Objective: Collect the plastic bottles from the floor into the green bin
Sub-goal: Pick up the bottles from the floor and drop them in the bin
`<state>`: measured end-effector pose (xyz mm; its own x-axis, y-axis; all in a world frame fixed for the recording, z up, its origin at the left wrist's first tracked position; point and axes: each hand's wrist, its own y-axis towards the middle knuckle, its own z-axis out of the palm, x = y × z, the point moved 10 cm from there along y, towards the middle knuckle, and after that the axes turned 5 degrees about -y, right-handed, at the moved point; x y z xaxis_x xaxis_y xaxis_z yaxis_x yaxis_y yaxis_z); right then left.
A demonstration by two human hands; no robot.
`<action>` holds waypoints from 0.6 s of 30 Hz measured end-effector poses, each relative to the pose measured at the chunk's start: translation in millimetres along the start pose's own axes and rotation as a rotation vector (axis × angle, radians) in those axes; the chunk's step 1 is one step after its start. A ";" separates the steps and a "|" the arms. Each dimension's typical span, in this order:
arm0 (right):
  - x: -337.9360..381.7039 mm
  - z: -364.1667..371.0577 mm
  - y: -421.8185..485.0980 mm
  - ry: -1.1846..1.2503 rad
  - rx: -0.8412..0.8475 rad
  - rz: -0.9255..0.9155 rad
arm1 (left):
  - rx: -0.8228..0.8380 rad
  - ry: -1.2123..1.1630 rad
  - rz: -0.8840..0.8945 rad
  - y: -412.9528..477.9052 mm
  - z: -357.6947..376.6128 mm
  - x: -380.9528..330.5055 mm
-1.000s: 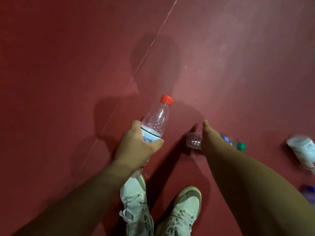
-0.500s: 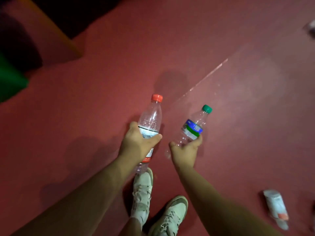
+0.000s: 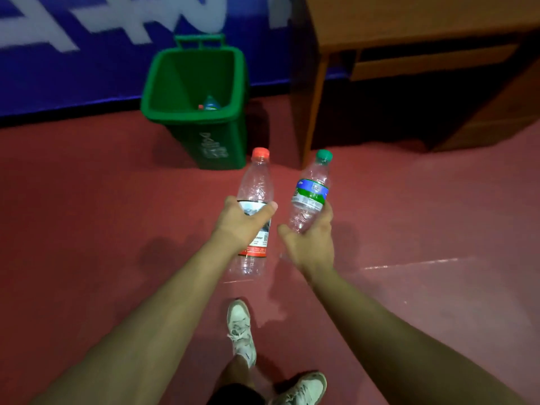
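Gripping a red-capped bottle (image 3: pixel 254 200), the left hand (image 3: pixel 239 225) curls its fingers around it; right hand (image 3: pixel 311 242) fingers wrap a green-capped bottle (image 3: pixel 311 191); green bin (image 3: pixel 230 112) stands upper centre.

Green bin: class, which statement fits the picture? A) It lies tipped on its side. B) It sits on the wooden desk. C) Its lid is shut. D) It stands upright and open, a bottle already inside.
D: the green bin stands upright on the floor, top open, a bottle lying at its bottom; the left hand grips the red-capped bottle, the right hand the green-capped bottle.
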<state>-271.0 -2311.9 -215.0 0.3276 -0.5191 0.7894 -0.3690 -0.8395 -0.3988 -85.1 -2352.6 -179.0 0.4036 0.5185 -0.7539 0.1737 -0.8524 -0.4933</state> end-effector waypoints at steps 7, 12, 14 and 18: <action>171.7 76.9 -30.9 -0.138 0.102 -0.194 | -0.090 -0.195 -0.045 19.4 -169.5 -9.3; 255.9 126.0 -4.6 -0.182 0.118 -0.183 | -0.090 -0.231 -0.024 65.5 -254.7 -25.4; 286.3 140.7 9.7 -0.171 0.103 -0.196 | -0.079 -0.256 -0.024 91.0 -276.0 -34.7; 327.1 164.6 52.3 -0.155 0.074 -0.191 | -0.108 -0.274 -0.017 151.7 -306.9 -62.8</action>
<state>-39.9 -2552.0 -54.4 0.5168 -0.3635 0.7751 -0.2250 -0.9312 -0.2867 191.5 -2535.4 -73.4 0.1446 0.5190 -0.8425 0.2790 -0.8382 -0.4685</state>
